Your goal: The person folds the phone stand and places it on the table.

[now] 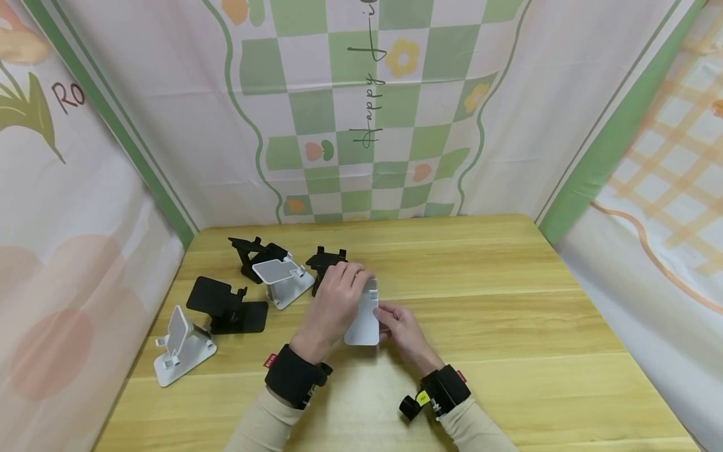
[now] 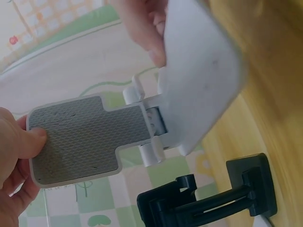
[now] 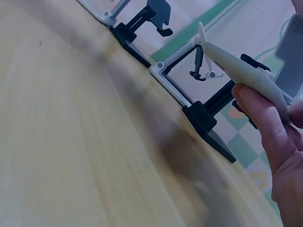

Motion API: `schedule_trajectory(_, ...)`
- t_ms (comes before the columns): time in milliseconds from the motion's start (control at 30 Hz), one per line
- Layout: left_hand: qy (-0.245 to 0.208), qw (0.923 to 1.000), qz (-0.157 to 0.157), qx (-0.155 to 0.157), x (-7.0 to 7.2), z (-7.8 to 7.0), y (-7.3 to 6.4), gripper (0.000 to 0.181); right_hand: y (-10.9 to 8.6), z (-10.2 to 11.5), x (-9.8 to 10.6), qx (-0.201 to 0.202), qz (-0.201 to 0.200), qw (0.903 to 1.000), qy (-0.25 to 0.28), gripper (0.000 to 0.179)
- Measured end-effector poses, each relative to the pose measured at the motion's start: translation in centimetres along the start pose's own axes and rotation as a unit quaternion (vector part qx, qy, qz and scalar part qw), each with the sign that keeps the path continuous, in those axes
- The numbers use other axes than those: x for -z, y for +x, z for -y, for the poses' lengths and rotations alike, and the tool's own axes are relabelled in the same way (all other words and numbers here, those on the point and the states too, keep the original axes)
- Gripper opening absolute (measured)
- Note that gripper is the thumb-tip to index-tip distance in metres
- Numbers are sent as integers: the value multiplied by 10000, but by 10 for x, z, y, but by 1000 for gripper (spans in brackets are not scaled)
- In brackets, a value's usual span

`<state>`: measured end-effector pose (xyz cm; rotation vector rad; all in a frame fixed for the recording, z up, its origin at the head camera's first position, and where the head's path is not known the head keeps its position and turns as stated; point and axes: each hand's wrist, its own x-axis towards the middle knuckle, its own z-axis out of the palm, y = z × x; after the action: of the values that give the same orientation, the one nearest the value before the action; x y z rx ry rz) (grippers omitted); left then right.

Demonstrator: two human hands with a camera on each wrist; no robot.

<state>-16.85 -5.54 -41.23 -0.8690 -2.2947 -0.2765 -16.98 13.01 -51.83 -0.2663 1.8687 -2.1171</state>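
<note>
Both hands hold a white phone stand (image 1: pixel 363 323) above the table. With thumb and fingers, my left hand (image 1: pixel 334 302) pinches the end of its grey-padded holder plate (image 2: pixel 87 139). My right hand (image 1: pixel 405 333) grips the edge of the stand's smooth white base (image 2: pixel 203 75), fingers beneath it in the right wrist view. Plate and base stand at an angle to each other, joined near two small white hooks (image 2: pixel 151 152). The head view hides most of the padded plate behind my left hand. Just beyond that hand stands a black phone stand (image 1: pixel 324 260).
On the table's left side stand more phone stands: a white one (image 1: pixel 185 351) nearest, a black one (image 1: pixel 228 311), another white one (image 1: pixel 285 285) and a black one (image 1: pixel 245 251) at the back. Patterned cloth (image 1: pixel 361 113) hangs behind the wooden table (image 1: pixel 508 301).
</note>
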Motion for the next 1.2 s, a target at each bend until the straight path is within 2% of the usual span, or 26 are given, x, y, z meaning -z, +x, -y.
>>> schedule_trajectory(267, 117, 9997, -161, -118, -6, -4, -4, 30, 3, 3, 0, -170, -304, 9992, 198, 46)
schedule_trajectory(433, 144, 9995, -202, -211, -10, -7, -8, 31, 6, 5, 0, -225, -455, 9973, 532, 44)
schedule_trajectory(767, 445, 9977, -290, -411, -17, -16, -13, 32, 6, 8, 2, -248, -535, 9949, 814, 40)
schedule_trajectory(1000, 558, 9969, -301, -456, -22, -21, -18, 35, 6, 9, 4, -337, -658, 9919, 1036, 31)
schedule_trajectory(1200, 592, 9965, -278, -514, -24, -23, -21, 32, 7, 11, 6, -345, -691, 9917, 1032, 36)
